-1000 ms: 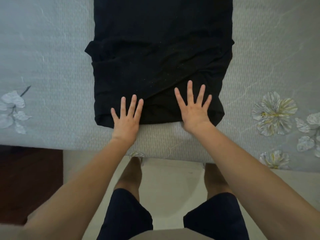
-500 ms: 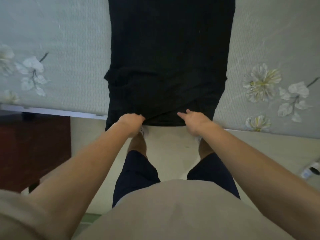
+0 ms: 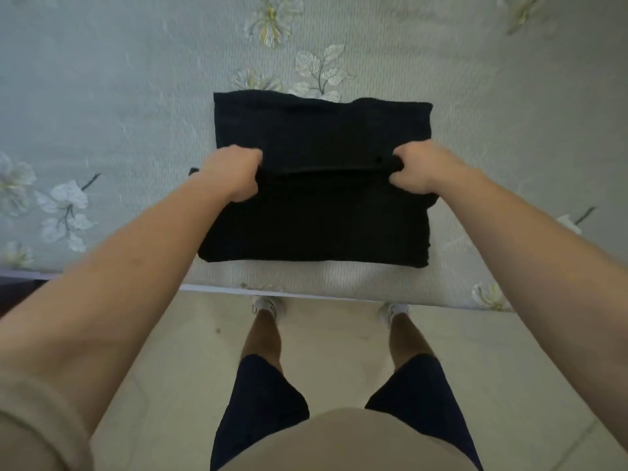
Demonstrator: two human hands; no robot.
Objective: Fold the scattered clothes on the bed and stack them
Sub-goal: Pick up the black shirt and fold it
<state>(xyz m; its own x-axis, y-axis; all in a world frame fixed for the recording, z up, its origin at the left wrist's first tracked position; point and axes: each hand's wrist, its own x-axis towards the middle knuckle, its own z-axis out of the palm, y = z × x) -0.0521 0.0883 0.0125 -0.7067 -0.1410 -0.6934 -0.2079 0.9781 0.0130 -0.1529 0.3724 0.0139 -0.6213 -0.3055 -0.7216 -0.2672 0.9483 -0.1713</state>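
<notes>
A pale floor [image 3: 339,338] ran below the near edge of the bed [image 3: 102,96]. 2 white shoes [image 3: 268,305] stood on it, toes at that edge. Dark navy shorts [image 3: 265,402] and a beige shirt [image 3: 339,443] filled the bottom. A dark brown surface [image 3: 15,295] showed below the bed's near-left edge.

The garment [image 3: 323,219] is lying on the bed [image 3: 119,96], near its front edge. The left grip [image 3: 234,173] is holding the left end of a fold lying across the garment's middle, the right grip [image 3: 421,168] the right end. The person's feet [image 3: 268,305] are standing on the floor [image 3: 333,334] just before the bed.
</notes>
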